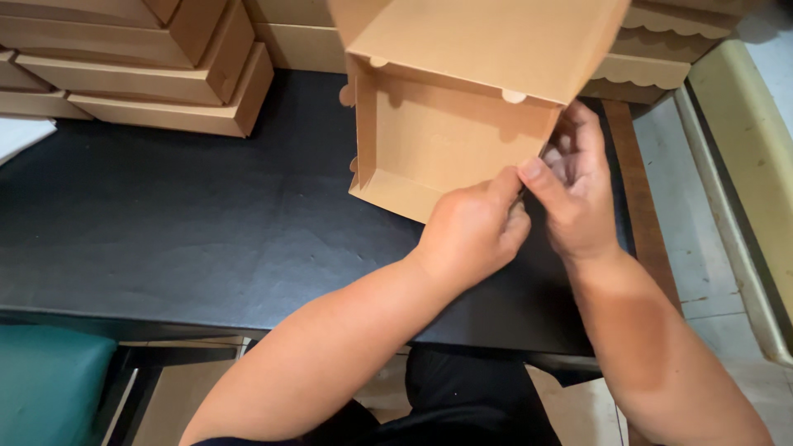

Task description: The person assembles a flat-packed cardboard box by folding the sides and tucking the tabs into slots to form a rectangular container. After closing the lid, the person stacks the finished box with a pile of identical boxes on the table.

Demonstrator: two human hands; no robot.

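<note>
A person is working an open brown cardboard box [450, 136] with a raised lid, which is standing tilted on the black table [190, 215] in the upper centre of the frame. The left hand [471, 231] is pinching the box's near right corner, fingers curled tight on the card. The right hand [574, 190] is gripping the same corner from the right, thumb pressing against the wall. Stacks of finished brown cardboard boxes [149, 66] are sitting in the upper left, and more scallop-edged boxes [652, 49] are crowding the upper right behind the lid. A green cushioned seat [49, 384] is showing at lower left.
</note>
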